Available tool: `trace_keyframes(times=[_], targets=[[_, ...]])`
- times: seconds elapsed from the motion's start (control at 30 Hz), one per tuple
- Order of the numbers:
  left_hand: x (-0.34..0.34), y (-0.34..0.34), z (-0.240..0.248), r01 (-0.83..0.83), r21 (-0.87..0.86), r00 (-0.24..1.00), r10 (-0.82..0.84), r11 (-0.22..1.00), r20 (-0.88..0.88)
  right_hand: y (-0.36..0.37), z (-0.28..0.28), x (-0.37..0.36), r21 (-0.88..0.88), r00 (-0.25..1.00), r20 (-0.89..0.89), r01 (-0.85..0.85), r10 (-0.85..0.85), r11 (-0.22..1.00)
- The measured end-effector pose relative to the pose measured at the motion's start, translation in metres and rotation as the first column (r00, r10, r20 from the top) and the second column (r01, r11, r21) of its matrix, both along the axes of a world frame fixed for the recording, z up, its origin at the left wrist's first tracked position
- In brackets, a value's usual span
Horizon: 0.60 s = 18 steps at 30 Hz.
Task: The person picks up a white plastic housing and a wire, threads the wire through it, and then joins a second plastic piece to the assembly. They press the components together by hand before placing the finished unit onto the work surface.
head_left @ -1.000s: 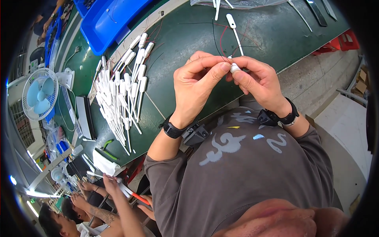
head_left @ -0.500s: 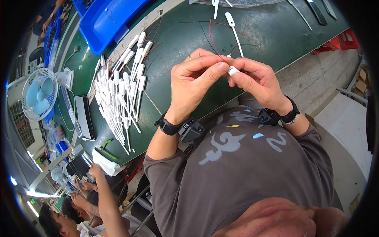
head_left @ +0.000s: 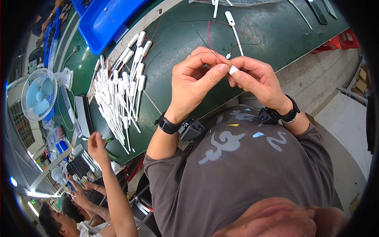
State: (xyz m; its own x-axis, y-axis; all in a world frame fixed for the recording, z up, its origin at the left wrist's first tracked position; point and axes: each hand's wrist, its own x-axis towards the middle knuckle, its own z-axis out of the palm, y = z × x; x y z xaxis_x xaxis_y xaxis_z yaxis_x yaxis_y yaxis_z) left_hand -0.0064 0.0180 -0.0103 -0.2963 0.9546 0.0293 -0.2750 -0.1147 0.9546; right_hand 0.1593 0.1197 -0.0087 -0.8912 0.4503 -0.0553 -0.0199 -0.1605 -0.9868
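Grip: my left hand [head_left: 195,81] and right hand [head_left: 256,81] pinch white cap [head_left: 233,70].
Risk: thin wires [head_left: 213,47] might snap if I tug.

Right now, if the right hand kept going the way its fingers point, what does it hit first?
The left hand. The right hand points leftward, pinching a small white piece that the left fingertips already touch.

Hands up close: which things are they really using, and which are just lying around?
In use:
left hand
right hand
small white piece
thin red wires

Lying about:
pile of white sticks
blue tray
small fan
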Motion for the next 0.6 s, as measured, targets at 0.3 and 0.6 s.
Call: trace_keyframes(times=[0.3, 0.6], targets=[[0.0, -0.004, 0.004, 0.009, 0.016, 0.999, -0.008, 1.0, -0.051, 0.002, 0.007, 0.001, -0.033, 0.999, 0.025, -0.026, 0.027, 0.999], [0.007, -0.006, 0.006, -0.032, 0.005, 0.989, 0.032, 0.999, -0.145, 0.0, -0.003, 0.002, 0.135, 0.99, -0.142, 0.047, -0.027, 0.99]])
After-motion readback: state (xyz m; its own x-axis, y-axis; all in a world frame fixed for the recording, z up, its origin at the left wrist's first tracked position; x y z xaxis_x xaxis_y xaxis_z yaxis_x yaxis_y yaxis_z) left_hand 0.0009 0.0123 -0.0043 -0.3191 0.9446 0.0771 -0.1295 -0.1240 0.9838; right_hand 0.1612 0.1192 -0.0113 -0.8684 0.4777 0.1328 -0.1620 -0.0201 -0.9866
